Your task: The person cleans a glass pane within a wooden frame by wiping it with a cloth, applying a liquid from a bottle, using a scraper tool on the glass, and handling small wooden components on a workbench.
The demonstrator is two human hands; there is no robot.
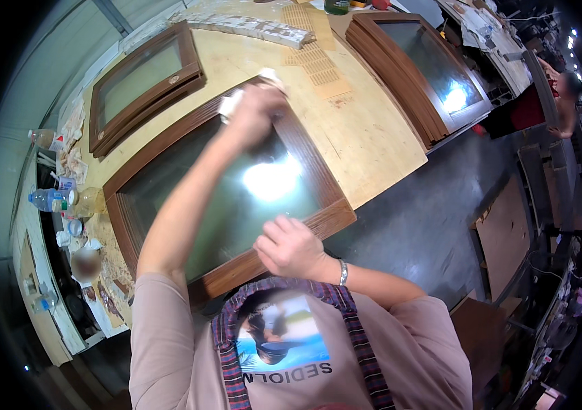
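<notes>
A brown wooden-framed glass panel lies on the worktable in front of me, a bright light reflected in its glass. My left hand reaches across to its far corner, slightly blurred. The fingers are closed on a white cloth, pressed against the frame there; part of the cloth sticks out beside the hand. With a bracelet on its wrist, my right hand sits on the near rail. Its fingers are curled over the rail toward the glass, and the palm side is hidden.
The pale worktable bears a smaller framed panel far left and stacked frames far right. Perforated tan sheets lie beside a paint-marked bar. Bottles and small jars crowd the left edge. Another person is at right.
</notes>
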